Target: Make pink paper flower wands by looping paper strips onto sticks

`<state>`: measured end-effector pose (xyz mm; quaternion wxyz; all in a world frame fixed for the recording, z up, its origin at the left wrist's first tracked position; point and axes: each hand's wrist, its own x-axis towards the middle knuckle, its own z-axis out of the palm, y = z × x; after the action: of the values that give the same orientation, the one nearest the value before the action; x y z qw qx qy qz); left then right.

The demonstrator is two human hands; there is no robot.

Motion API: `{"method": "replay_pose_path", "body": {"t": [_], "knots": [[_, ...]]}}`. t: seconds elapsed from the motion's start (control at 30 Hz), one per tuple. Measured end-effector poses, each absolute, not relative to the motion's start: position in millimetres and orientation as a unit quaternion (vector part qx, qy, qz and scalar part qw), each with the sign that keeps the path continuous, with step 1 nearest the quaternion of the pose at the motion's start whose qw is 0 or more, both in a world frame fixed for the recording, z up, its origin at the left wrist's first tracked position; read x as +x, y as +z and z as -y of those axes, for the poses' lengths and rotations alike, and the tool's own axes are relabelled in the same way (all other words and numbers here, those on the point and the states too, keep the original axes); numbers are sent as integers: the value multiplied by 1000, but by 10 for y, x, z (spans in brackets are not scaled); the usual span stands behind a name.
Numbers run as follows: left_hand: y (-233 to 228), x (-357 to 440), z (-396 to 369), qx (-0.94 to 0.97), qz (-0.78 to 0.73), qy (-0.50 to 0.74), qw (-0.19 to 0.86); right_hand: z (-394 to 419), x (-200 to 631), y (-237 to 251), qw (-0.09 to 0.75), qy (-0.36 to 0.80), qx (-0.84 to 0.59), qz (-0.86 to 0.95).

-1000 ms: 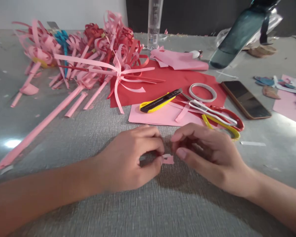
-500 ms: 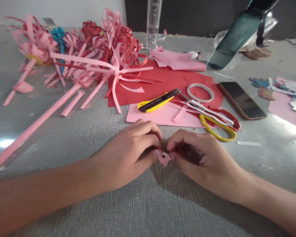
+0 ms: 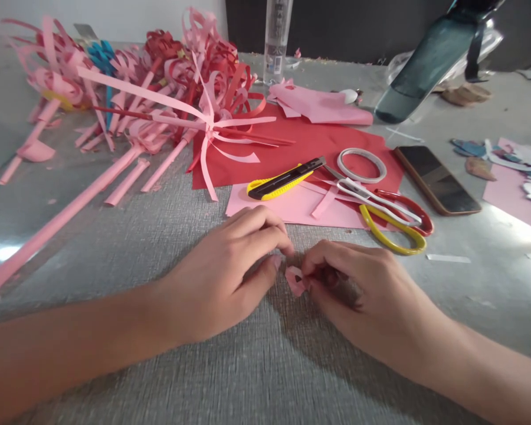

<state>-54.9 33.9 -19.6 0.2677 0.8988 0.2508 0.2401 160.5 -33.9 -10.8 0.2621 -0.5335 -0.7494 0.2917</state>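
Right hand (image 3: 363,295) pinches a small pink paper scrap (image 3: 294,280) on the counter (image 3: 265,366), just in front of the yellow utility knife (image 3: 283,180). Left hand (image 3: 221,277) grip curled, fingertips beside the scrap, apparently not touching. Scrap likely featherlight, limp, tearable; best held at its edges.

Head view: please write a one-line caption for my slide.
Right hand pinches a small pink paper piece beside the left hand, near scissors.

Both hands (image 3: 221,277) bare; forearms bare, no sleeves, rings, or watch.
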Motion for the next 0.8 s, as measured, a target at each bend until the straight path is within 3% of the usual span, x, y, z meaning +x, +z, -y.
{"method": "replay_pose_path", "body": {"t": [0.3, 0.8], "knots": [[-237, -600, -237, 941, -188, 246, 136, 318, 1668, -84, 235, 267, -502, 789], [-229, -585, -251, 939, -204, 222, 165, 72, 1824, -197, 230, 235, -355, 875]]}}
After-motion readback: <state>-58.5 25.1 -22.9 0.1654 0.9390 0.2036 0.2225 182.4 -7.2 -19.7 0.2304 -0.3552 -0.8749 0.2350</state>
